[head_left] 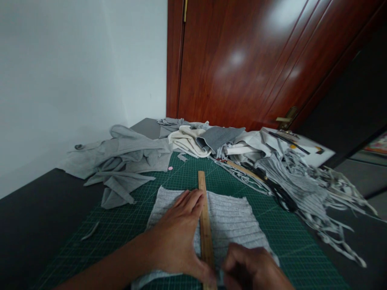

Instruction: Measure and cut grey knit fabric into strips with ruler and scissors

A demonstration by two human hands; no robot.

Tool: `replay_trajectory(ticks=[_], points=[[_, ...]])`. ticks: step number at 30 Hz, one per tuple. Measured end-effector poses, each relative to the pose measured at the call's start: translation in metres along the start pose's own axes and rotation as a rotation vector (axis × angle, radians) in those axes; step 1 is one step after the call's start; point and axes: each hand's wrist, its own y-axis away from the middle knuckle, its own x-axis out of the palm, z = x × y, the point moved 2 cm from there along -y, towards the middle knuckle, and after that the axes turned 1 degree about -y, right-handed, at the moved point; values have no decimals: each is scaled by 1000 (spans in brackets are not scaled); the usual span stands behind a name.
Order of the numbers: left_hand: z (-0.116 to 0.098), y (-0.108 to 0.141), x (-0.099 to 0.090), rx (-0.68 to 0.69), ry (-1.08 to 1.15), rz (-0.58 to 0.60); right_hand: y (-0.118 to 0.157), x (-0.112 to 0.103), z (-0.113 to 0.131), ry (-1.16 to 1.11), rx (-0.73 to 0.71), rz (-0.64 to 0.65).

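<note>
A light grey ribbed knit piece [232, 217] lies flat on the green cutting mat [121, 245]. Across its middle, running away from me, rests a wooden ruler [205, 225]. My left hand [178, 233] is spread over the knit, its fingertips and thumb pressing along the ruler's left side. Low in the view, just right of the ruler's near end, my right hand [250, 266] is closed and blurred by motion. Something small seems to be in its fingers, but I cannot make out what.
Grey cloth pieces [127, 157] are heaped at the left. Cream and grey fabrics [187, 141] pile up at the back. Black-handled scissors [281, 195], a second wooden strip [244, 170] and tangled fabric strips [329, 229] lie at the right. A small scrap [90, 231] is at the left.
</note>
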Motion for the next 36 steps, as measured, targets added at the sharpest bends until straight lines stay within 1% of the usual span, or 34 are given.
replay_trajectory(ticks=[3,6,8,10,12,13,14,18,20,23,26,28,29,30,31,33,35,36], points=[[0,0,-1,-21,-3,34,-11,-1,9,25,-13,-117],[0,0,-1,-18,3,32,-19,5,8,59,-50,-155],[0,0,-1,-14,6,24,-19,8,2,94,-51,-120],[0,0,0,-13,9,24,-15,8,-3,92,-30,-15],[1,-1,1,-25,12,33,-12,5,-4,65,-22,96],[1,-1,1,-30,14,46,-12,3,-1,55,-23,109],[1,-1,1,-34,18,58,-14,0,2,51,-23,86],[3,0,0,-22,34,65,-29,-6,21,68,-10,-139],[3,1,1,-16,38,40,-34,-3,26,96,-25,-165],[4,1,3,-18,46,30,-29,4,21,144,-8,-106],[3,-1,5,-30,21,53,-15,8,10,107,48,37],[3,-2,5,-42,-3,62,-9,6,9,51,48,142],[3,-2,5,-44,-4,63,-10,3,11,32,48,167],[4,-2,6,-41,0,59,-12,-1,15,22,54,153],[4,-2,6,-32,10,54,-16,-7,20,19,68,113],[6,0,8,-11,24,43,-29,-20,33,26,80,-25],[8,1,9,2,24,26,-44,-30,45,37,32,-76],[8,1,10,5,23,19,-51,-33,49,56,3,-74]])
